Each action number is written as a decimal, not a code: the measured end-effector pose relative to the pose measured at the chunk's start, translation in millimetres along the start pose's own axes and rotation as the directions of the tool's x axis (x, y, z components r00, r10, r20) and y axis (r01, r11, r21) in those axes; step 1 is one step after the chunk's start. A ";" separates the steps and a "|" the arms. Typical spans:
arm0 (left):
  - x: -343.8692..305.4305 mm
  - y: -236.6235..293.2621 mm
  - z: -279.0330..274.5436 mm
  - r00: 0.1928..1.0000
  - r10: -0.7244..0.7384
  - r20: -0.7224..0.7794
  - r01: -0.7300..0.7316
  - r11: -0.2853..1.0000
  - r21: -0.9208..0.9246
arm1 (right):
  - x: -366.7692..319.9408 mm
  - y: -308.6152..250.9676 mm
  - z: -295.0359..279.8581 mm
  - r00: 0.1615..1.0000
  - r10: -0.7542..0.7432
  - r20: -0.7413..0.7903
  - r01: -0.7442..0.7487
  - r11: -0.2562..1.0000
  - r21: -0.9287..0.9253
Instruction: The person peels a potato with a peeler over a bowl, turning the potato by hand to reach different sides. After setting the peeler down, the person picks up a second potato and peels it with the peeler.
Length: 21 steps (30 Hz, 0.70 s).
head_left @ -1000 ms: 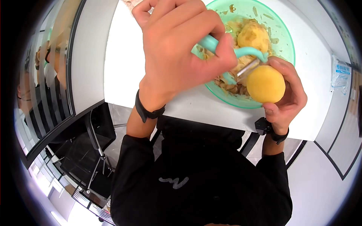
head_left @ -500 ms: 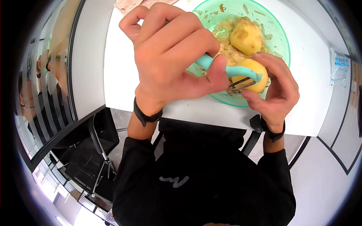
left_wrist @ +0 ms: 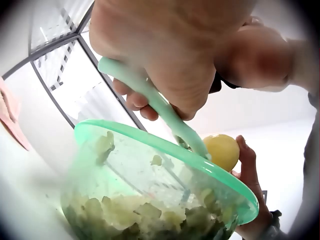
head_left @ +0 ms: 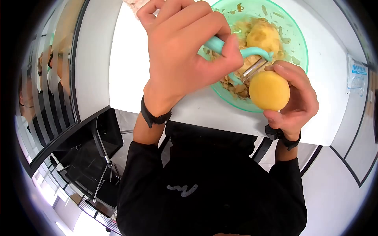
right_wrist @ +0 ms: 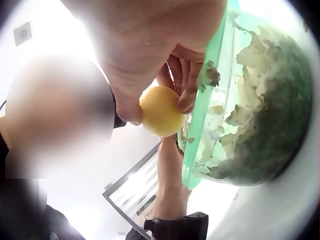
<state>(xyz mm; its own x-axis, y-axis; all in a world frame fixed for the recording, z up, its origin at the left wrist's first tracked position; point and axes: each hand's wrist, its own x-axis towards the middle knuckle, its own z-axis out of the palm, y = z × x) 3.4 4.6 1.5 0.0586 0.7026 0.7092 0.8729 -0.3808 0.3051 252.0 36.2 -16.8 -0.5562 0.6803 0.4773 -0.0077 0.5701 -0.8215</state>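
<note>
My left hand [head_left: 183, 55] grips a turquoise peeler [head_left: 258, 52], its metal blade pointing over the green bowl [head_left: 300, 41]. Just right of the blade, my right hand [head_left: 299, 94] holds a smooth yellow potato [head_left: 269, 90] between thumb and fingers, above the bowl's near rim. Blade and potato look slightly apart. A second potato [head_left: 263, 36] with brownish patches lies in the bowl on a heap of peelings [head_left: 236, 88]. The left wrist view shows the peeler handle [left_wrist: 160, 105] in the hand; the right wrist view shows the potato [right_wrist: 162, 111] pinched by the fingertips.
The bowl stands on a white table [head_left: 130, 74]. A pinkish cloth [head_left: 134, 5] lies at the table's far left edge. A clear plastic packet [head_left: 356, 76] is at the right, and a black chair [head_left: 92, 165] stands at the lower left.
The potato in my right hand went left under the peeler, then back right, and now sits slightly left of where it began. The peeler has come off its surface and moved up.
</note>
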 end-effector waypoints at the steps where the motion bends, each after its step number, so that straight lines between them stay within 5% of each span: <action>1: -1.2 -0.4 0.1 1.000 -0.016 0.012 0.016 1.000 0.010 | -1.2 -0.1 3.1 0.999 0.030 -0.035 -0.029 0.999 0.036; 5: -1.8 -2.1 -4.6 0.999 -0.037 -0.039 0.037 0.999 0.003 | -2.4 1.0 10.4 0.993 0.055 -0.103 -0.050 0.997 0.051; 11: -0.3 2.5 -9.6 0.986 0.135 -0.096 -0.135 0.991 0.006 | -0.5 -2.6 9.5 0.997 0.047 -0.065 -0.054 0.993 -0.106; 15: -3.1 15.7 -5.9 0.984 0.013 -0.176 -0.026 0.997 -0.076 | 3.3 -5.0 10.9 0.998 0.027 -0.048 -0.036 0.982 -0.185; 18: -1.2 5.2 -9.4 0.970 0.187 -0.158 -0.186 0.982 0.018 | 3.1 -5.8 11.7 0.999 0.024 -0.041 -0.033 0.973 -0.229; 21: -5.3 21.7 -8.4 0.988 0.003 -0.153 -0.001 1.000 0.010 | 3.2 -6.3 11.8 0.999 0.034 -0.033 -0.041 0.969 -0.244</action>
<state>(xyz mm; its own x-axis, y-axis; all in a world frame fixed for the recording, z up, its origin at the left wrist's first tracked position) 17.9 -12.4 9.6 -0.0140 0.6012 0.7990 0.8775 -0.3757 0.2981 240.5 29.4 -13.7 -0.5281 0.7145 0.4590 0.2186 0.6367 -0.7395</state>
